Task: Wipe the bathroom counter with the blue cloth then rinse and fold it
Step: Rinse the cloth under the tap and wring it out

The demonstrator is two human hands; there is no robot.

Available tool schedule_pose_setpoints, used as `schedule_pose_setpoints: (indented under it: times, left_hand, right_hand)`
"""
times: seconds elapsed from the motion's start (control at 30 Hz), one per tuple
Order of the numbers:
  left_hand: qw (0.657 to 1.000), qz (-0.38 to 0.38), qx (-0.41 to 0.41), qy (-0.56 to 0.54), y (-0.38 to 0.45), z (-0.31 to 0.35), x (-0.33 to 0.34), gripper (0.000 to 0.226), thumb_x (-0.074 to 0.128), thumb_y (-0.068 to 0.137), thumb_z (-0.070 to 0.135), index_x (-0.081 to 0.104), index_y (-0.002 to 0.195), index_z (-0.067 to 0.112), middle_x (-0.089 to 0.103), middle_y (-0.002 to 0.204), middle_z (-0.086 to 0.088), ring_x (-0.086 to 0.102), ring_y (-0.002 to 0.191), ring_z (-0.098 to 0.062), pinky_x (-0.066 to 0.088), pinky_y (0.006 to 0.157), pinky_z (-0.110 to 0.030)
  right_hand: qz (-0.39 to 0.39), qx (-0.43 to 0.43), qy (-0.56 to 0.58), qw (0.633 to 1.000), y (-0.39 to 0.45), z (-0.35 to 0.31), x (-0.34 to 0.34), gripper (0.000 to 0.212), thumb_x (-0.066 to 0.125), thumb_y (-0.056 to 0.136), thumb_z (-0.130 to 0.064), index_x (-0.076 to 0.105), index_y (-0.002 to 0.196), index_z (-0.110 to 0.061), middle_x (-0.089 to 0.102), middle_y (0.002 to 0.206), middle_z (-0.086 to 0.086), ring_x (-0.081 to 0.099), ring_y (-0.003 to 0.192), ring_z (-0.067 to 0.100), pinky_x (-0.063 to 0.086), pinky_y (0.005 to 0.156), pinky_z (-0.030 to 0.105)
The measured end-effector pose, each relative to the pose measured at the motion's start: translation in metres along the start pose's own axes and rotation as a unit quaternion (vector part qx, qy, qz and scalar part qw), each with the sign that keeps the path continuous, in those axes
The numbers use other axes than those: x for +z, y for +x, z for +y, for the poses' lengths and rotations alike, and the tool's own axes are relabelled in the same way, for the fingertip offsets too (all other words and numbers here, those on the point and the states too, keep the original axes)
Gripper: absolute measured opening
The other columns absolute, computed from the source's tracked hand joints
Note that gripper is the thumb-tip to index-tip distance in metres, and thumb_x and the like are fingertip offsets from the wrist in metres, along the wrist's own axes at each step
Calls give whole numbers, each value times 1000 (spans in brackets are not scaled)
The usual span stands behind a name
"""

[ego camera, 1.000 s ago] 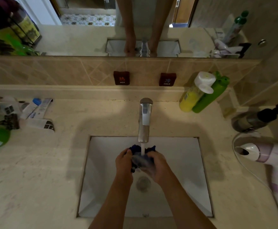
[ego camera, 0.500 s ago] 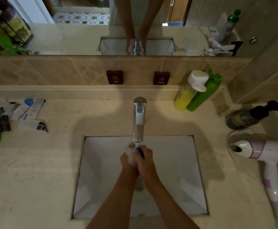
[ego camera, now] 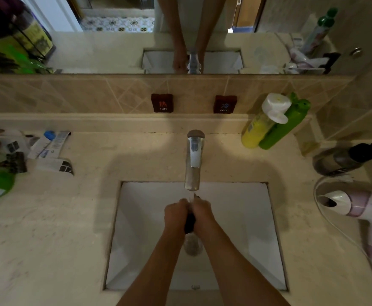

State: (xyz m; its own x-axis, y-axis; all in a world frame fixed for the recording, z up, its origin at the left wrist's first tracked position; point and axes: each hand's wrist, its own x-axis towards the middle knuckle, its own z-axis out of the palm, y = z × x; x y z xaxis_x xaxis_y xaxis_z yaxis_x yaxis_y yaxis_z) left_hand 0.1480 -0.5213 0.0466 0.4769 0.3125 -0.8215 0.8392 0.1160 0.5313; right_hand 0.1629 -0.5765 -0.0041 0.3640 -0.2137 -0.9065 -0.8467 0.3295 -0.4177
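The left hand (ego camera: 176, 214) and right hand (ego camera: 203, 212) press together around the cloth (ego camera: 189, 221) (only a dark sliver shows between the 2 palms), just below the faucet (ego camera: 193, 164), over the sink (ego camera: 258, 217).

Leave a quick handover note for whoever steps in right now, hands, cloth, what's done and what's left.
Left hand and right hand: pressed together over the sink, squeezing the cloth between them; only a dark sliver shows.
Faucet: water running onto the hands.
Done: cloth is at the rinse stage. Whether the counter was wiped can't be told.
Left: finish rinsing, wring, shut off water, fold the cloth.
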Motion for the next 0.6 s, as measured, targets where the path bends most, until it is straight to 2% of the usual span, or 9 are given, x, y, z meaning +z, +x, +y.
schedule_pose_setpoints:
  times: [0.07, 0.13, 0.23, 0.3, 0.37, 0.43, 0.5, 0.6]
  left_hand:
    - [998, -13, -13, -55, 0, 0, -6, 21, 59, 91, 20, 66, 82, 2, 69, 84, -16, 67, 81, -32, 56, 80, -45]
    - [996, -36, -2, -79, -2, -1, -16, 24, 64, 92, 27, 67, 88, 4, 70, 87, -14, 68, 87, -32, 56, 79, -41]
    - [994, -8, 49, -93, 6, -3, -30, 19, 70, 89, 23, 67, 91, 5, 70, 94, -24, 69, 82, -36, 60, 71, -43]
    - [992, -4, 66, -106, 13, -6, -38, 22, 72, 87, 15, 67, 103, 1, 69, 103, -29, 68, 76, -36, 57, 53, -35]
    - [988, 10, 62, -139, 15, -8, -39, 30, 70, 87, 8, 62, 116, 1, 67, 109, -27, 67, 80, -34, 51, 44, -28]
    - [983, 16, 61, -175, 15, -12, -35, 32, 65, 91, 7, 59, 122, 5, 66, 113, -23, 68, 85, -32, 51, 45, -27]
    - [977, 10, 47, -209, 11, -13, -26, 31, 59, 94, 6, 58, 125, 7, 66, 114, -20, 67, 89, -29, 54, 55, -30]
    - [979, -9, 48, -199, 5, -12, -10, 28, 52, 97, 11, 60, 123, 12, 66, 115, -15, 67, 100, -32, 59, 75, -40]
  right_hand:
    - [-28, 50, 62, 996, 19, 13, -4, 55, 67, 87, -48, 66, 116, -2, 73, 109, 23, 72, 93, 41, 58, 84, 59]
    - [-53, 75, 123, 988, -4, 8, -9, 53, 63, 93, -48, 64, 118, -1, 70, 114, 24, 71, 96, 43, 60, 75, 53]
    - [-85, 40, 163, 982, -23, -1, -20, 33, 62, 98, -21, 63, 121, 3, 68, 112, 28, 70, 87, 40, 58, 55, 40]
    - [-81, 29, 147, 985, -28, -1, -28, 29, 58, 97, -7, 63, 123, 4, 68, 108, 28, 66, 83, 38, 54, 52, 38]
    - [-81, 16, 161, 984, -35, 0, -30, 27, 52, 97, -2, 63, 122, 2, 68, 100, 24, 65, 83, 37, 53, 57, 40]
    - [-86, -20, 177, 980, -42, 4, -32, 25, 50, 97, 1, 64, 116, -7, 68, 97, 21, 66, 85, 38, 54, 62, 41]
    - [-96, -63, 194, 974, -48, 8, -34, 30, 47, 96, 4, 66, 113, -12, 70, 103, 20, 67, 90, 39, 55, 70, 45]
    - [-122, -126, 204, 963, -55, 12, -35, 41, 43, 91, 10, 67, 118, -9, 71, 114, 21, 68, 105, 40, 55, 93, 53]
